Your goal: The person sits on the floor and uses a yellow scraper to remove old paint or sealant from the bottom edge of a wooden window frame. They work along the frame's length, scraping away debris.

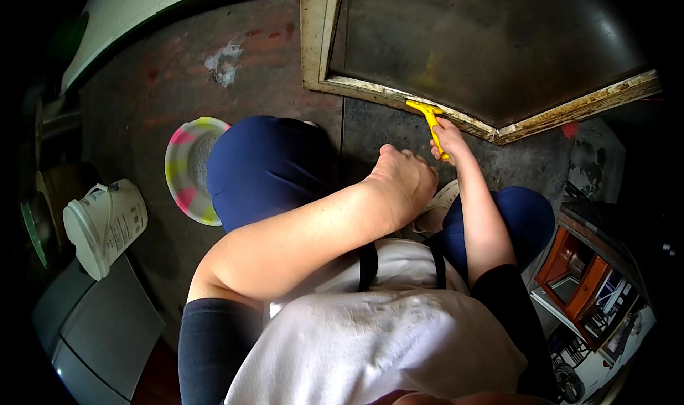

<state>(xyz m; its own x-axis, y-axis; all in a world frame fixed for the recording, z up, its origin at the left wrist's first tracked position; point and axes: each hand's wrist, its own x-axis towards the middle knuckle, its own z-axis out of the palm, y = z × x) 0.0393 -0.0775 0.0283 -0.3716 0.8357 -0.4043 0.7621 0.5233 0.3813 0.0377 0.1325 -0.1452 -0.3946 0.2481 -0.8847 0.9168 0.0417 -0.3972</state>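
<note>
My right hand [450, 139] grips the handle of a small yellow T-shaped scraper or squeegee [431, 117]. Its head touches the lower rail of a stained, off-white frame [385, 91], which surrounds a dark, dull pane [454, 41]. Brown grime and flaking marks cover the rail towards the right corner. My left hand [403, 178] is curled into a loose fist before my body, back of the hand upwards. Its palm is hidden, and nothing shows sticking out of it. The tool lies just beyond its knuckles.
Left of my knee [267, 170] is a striped plastic basin [184, 194], partly covered by the leg. Farther left, a lidded white bucket [120, 212] sits by a grey box-like surface [101, 325]. A wooden cabinet [574, 271] with assorted items stands at right. The dark floor [171, 79] has pale and reddish stains.
</note>
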